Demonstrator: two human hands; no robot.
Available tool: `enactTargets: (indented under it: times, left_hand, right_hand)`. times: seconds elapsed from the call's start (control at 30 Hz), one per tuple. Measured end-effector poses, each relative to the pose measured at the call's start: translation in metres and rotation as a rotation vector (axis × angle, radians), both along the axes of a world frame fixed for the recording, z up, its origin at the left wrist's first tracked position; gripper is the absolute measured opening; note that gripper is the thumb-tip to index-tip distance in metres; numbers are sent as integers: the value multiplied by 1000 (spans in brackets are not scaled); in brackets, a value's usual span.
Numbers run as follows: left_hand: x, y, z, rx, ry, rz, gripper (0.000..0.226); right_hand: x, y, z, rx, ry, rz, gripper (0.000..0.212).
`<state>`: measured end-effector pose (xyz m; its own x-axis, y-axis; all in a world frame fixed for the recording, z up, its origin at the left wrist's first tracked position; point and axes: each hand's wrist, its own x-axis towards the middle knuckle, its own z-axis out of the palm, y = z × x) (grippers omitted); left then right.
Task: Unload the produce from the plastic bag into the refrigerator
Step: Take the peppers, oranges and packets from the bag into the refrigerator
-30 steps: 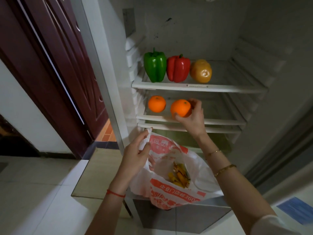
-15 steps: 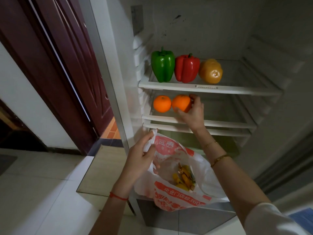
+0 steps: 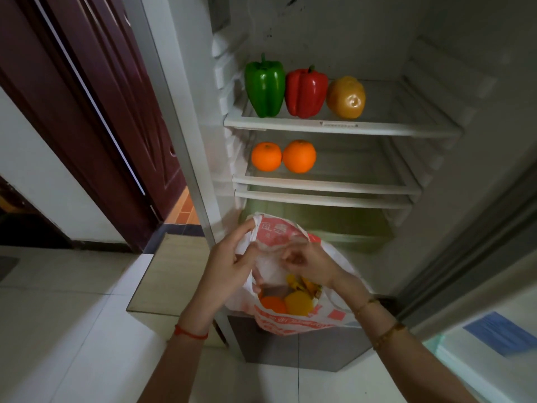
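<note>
A white plastic bag with red print (image 3: 293, 322) hangs in front of the open refrigerator. My left hand (image 3: 229, 264) grips its left rim. My right hand (image 3: 308, 264) hovers over the bag's mouth, fingers curled at the rim; whether it pinches the plastic is unclear. Inside the bag lie an orange fruit (image 3: 273, 304), a yellow fruit (image 3: 299, 303) and small yellow pieces (image 3: 302, 283). On the upper shelf (image 3: 377, 130) stand a green pepper (image 3: 265, 87), a red pepper (image 3: 305, 93) and a yellow pepper (image 3: 346, 98). Two oranges (image 3: 266, 156) (image 3: 299, 156) sit side by side on the middle shelf (image 3: 348, 186).
A dark red door (image 3: 96, 106) stands open at the left, beside the refrigerator's side wall (image 3: 180, 112). A crisper drawer (image 3: 319, 222) lies under the shelves. Pale floor tiles (image 3: 58, 330) spread below. The right parts of both shelves hold nothing.
My right hand let go of the second orange on the middle shelf and came down to the bag's mouth. The view moved closer to the refrigerator.
</note>
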<state>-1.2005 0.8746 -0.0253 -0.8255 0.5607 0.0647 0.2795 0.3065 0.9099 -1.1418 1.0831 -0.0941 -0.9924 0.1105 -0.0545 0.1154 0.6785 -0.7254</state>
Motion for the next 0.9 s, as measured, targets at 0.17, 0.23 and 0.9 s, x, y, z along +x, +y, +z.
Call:
enactTargets:
  times: [0.17, 0.23, 0.9]
  left_hand:
    - [21, -11, -1, -7, 14, 7, 42]
    - [25, -14, -2, 20, 3, -13, 42]
    - [18, -14, 6, 43, 12, 30, 43]
  right_hand:
    - [6, -27, -46, 181, -267, 104, 47]
    - [0, -35, -66, 334, -359, 221, 53]
    - [22, -10, -18, -270, 67, -63, 73]
